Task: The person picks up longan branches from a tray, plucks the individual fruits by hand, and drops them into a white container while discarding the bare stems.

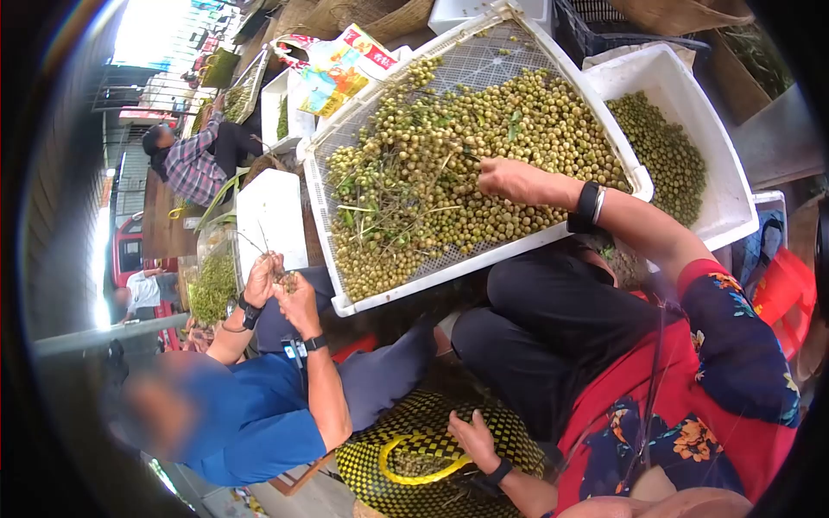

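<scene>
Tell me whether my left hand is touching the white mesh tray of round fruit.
Apart. The head view shows the left hand over the black-and-yellow woven basket, with black trousers between it and the tray.

round yellow-green fruits (pixel 553 121), mixed with stems (pixel 380 216), spread in white mesh tray (pixel 318 207)

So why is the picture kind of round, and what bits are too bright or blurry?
Head view: black corners and curvy stretching, probably from a very wide lens; head view: washed-out glare at the top left; head view: a smeary blur over the face of the person in blue, but the round fruits look fairly crisp.
</scene>
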A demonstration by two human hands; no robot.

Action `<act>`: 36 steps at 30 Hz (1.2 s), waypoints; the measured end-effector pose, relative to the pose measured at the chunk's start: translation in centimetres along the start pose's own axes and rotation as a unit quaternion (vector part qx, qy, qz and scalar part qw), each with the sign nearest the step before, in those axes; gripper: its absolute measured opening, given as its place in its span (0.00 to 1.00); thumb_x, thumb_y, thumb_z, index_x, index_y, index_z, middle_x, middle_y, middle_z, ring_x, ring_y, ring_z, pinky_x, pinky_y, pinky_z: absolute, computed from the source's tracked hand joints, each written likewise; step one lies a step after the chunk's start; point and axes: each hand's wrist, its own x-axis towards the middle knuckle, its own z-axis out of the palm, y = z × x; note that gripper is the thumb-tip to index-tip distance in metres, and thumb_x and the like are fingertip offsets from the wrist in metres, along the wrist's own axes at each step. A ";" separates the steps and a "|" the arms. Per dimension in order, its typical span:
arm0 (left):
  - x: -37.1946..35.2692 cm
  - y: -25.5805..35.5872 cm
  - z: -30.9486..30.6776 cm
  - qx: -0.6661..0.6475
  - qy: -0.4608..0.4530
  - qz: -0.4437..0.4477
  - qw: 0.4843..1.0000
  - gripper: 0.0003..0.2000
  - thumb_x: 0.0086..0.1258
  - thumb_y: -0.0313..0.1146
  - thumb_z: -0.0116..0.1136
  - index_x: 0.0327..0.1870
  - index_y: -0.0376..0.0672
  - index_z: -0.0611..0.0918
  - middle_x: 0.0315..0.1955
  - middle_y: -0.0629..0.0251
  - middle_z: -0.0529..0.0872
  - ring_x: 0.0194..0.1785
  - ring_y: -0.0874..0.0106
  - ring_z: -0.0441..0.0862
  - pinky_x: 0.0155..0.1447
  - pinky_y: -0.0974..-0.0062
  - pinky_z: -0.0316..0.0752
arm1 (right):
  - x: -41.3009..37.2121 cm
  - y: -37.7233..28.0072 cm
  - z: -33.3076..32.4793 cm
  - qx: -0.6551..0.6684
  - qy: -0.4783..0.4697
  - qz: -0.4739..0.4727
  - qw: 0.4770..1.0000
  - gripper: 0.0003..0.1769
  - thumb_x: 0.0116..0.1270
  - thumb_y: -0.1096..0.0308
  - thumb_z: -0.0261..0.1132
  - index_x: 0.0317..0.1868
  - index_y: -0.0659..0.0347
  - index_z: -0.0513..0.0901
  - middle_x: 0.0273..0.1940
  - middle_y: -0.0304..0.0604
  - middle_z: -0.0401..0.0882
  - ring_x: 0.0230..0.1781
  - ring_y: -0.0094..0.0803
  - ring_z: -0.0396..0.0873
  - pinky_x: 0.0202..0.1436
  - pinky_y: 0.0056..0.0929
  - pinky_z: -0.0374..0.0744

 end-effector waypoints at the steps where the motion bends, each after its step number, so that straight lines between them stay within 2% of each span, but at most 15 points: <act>1: 0.3 0.4 -0.2 -0.007 0.003 -0.002 1.000 0.23 0.74 0.37 0.54 0.64 0.34 0.69 0.52 0.43 0.78 0.58 0.44 0.73 0.63 0.52 0.68 | 0.6 0.2 -0.4 0.036 0.024 0.040 0.998 0.03 0.63 0.76 0.61 0.36 0.59 0.81 0.34 0.46 0.73 0.37 0.45 0.75 0.42 0.40 0.76; 2: 1.0 0.5 -0.8 -0.082 0.007 0.038 0.996 0.20 0.74 0.36 0.54 0.61 0.34 0.72 0.51 0.44 0.79 0.57 0.45 0.75 0.62 0.54 0.70 | 1.1 0.5 -1.0 0.079 0.108 0.018 0.991 0.06 0.60 0.78 0.64 0.37 0.60 0.82 0.32 0.49 0.80 0.36 0.48 0.79 0.41 0.39 0.78; 3: 1.9 0.8 -1.3 -0.156 0.012 0.079 0.984 0.18 0.73 0.35 0.54 0.58 0.34 0.75 0.50 0.45 0.81 0.56 0.47 0.77 0.61 0.56 0.72 | 1.5 -0.3 -2.3 0.113 0.138 0.052 0.983 0.06 0.64 0.76 0.64 0.41 0.61 0.82 0.32 0.46 0.83 0.33 0.37 0.83 0.37 0.32 0.80; 6: 4.6 9.2 -5.0 -0.444 -0.042 0.045 0.894 0.13 0.77 0.32 0.51 0.54 0.34 0.78 0.45 0.58 0.84 0.42 0.71 0.84 0.43 0.76 0.80 | 1.9 -1.1 -4.2 0.446 0.157 0.214 0.855 0.06 0.72 0.71 0.61 0.44 0.65 0.81 0.31 0.36 0.81 0.31 0.20 0.81 0.34 0.22 0.83; 9: 7.5 17.4 -6.6 -0.417 -0.043 0.221 0.881 0.14 0.79 0.35 0.48 0.54 0.36 0.80 0.41 0.63 0.84 0.39 0.78 0.81 0.39 0.81 0.75 | 1.3 -3.9 -4.7 0.602 0.197 0.226 0.740 0.08 0.72 0.71 0.62 0.47 0.64 0.80 0.37 0.39 0.81 0.36 0.25 0.83 0.44 0.25 0.85; 11: 8.4 22.6 -7.5 -0.477 -0.171 0.202 0.838 0.17 0.79 0.38 0.46 0.57 0.35 0.79 0.42 0.64 0.84 0.40 0.77 0.82 0.37 0.82 0.73 | 0.5 -5.5 -4.0 0.665 0.198 0.211 0.688 0.08 0.71 0.70 0.63 0.47 0.63 0.80 0.40 0.39 0.82 0.39 0.27 0.84 0.47 0.27 0.85; 15: 11.9 30.7 -3.4 -0.480 -0.206 0.235 0.820 0.27 0.79 0.50 0.46 0.67 0.37 0.70 0.56 0.57 0.78 0.56 0.69 0.77 0.52 0.72 0.73 | -0.5 -8.2 -1.7 0.726 0.187 0.173 0.638 0.09 0.71 0.70 0.63 0.48 0.63 0.80 0.43 0.41 0.83 0.40 0.27 0.84 0.49 0.28 0.85; 17: 12.4 32.9 -2.6 -0.600 -0.275 0.121 0.741 0.25 0.79 0.50 0.47 0.64 0.38 0.72 0.53 0.57 0.80 0.54 0.68 0.78 0.52 0.70 0.75 | -0.8 -9.8 -1.1 0.714 0.188 0.165 0.654 0.08 0.71 0.71 0.63 0.47 0.63 0.80 0.45 0.43 0.83 0.43 0.27 0.84 0.48 0.28 0.85; 20: 14.4 32.3 0.5 -0.674 -0.253 0.162 0.675 0.20 0.79 0.49 0.46 0.58 0.40 0.74 0.48 0.59 0.81 0.52 0.67 0.80 0.52 0.68 0.77 | -1.6 -10.2 0.0 0.711 0.136 0.144 0.674 0.09 0.70 0.69 0.64 0.48 0.63 0.79 0.47 0.45 0.83 0.44 0.29 0.84 0.46 0.28 0.84; 23: 13.6 31.6 -0.3 -0.696 -0.232 0.116 0.669 0.17 0.80 0.47 0.45 0.53 0.41 0.75 0.46 0.59 0.82 0.49 0.66 0.82 0.49 0.67 0.80 | -2.3 -11.2 -2.1 0.741 0.118 0.162 0.641 0.11 0.70 0.69 0.64 0.51 0.61 0.78 0.47 0.43 0.83 0.42 0.27 0.83 0.45 0.27 0.84; 24: 12.4 32.1 -1.8 -0.707 -0.207 0.093 0.669 0.16 0.79 0.47 0.46 0.50 0.42 0.75 0.46 0.59 0.82 0.47 0.66 0.83 0.47 0.68 0.81 | -2.9 -10.6 -1.8 0.734 0.145 0.236 0.620 0.13 0.71 0.69 0.63 0.54 0.60 0.76 0.45 0.42 0.82 0.40 0.25 0.83 0.44 0.26 0.83; 27: 12.0 31.0 -3.3 -0.694 -0.199 0.096 0.685 0.16 0.79 0.47 0.46 0.51 0.43 0.74 0.43 0.60 0.83 0.47 0.63 0.85 0.43 0.67 0.82 | -4.2 -8.6 -1.5 0.791 0.151 0.181 0.565 0.14 0.73 0.66 0.62 0.56 0.59 0.76 0.41 0.38 0.82 0.37 0.20 0.81 0.42 0.24 0.83; 31: 11.3 29.6 -4.3 -0.719 -0.183 0.117 0.661 0.17 0.79 0.47 0.46 0.51 0.42 0.73 0.35 0.63 0.80 0.45 0.61 0.85 0.43 0.66 0.84 | -5.5 -8.4 -1.6 0.749 0.117 0.237 0.607 0.12 0.72 0.71 0.61 0.53 0.63 0.78 0.44 0.41 0.83 0.38 0.26 0.85 0.48 0.27 0.87; 34: 10.5 28.5 -4.5 -0.747 -0.111 0.130 0.642 0.17 0.79 0.47 0.46 0.51 0.41 0.73 0.34 0.63 0.79 0.44 0.61 0.85 0.43 0.65 0.84 | -5.7 -9.1 -2.0 0.767 0.134 0.249 0.576 0.12 0.71 0.71 0.62 0.53 0.65 0.79 0.47 0.44 0.83 0.41 0.29 0.85 0.50 0.29 0.86; 36: 9.7 27.1 -5.8 -0.741 -0.045 0.155 0.652 0.17 0.80 0.46 0.44 0.51 0.39 0.73 0.32 0.62 0.79 0.41 0.62 0.85 0.42 0.67 0.84 | -5.7 -9.3 -3.4 0.709 0.151 0.267 0.636 0.11 0.73 0.72 0.60 0.53 0.65 0.79 0.47 0.44 0.84 0.40 0.28 0.85 0.50 0.28 0.86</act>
